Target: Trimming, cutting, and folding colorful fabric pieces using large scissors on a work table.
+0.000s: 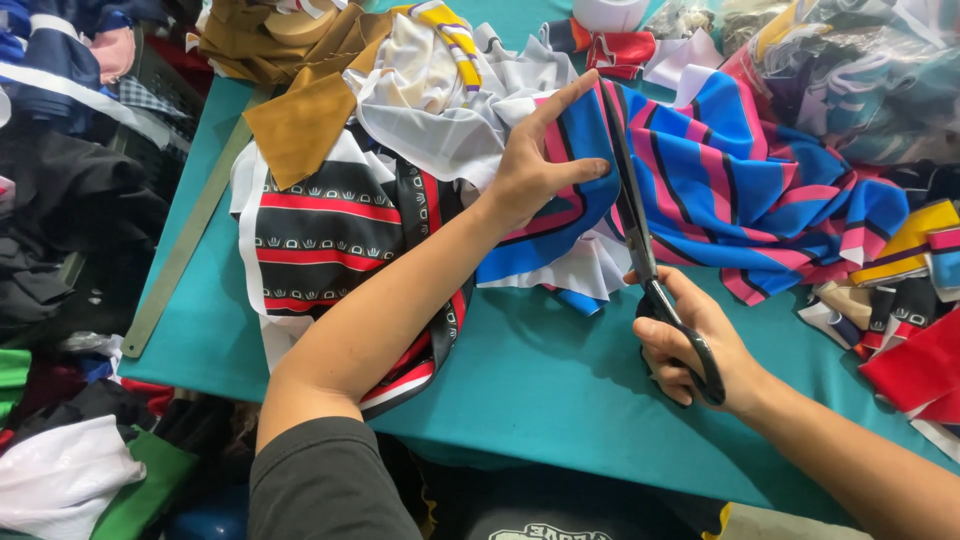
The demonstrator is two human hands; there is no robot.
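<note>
Teal table (560, 390) was ringed by cloth scraps, bare room kept at 6 o'clock; blue-pink striped fabric (740, 180) was pinned flat at 12 by left hand (535, 165), fingers spread wide, so scissors (645, 250), gripped by right hand (700, 345) at 4, were run along its edge

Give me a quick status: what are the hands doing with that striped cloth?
Left hand flat on the blue and pink striped fabric, pinning it. Right hand grips black scissors, blades in the fabric. Loose fabric scraps crowd the right side.
</note>
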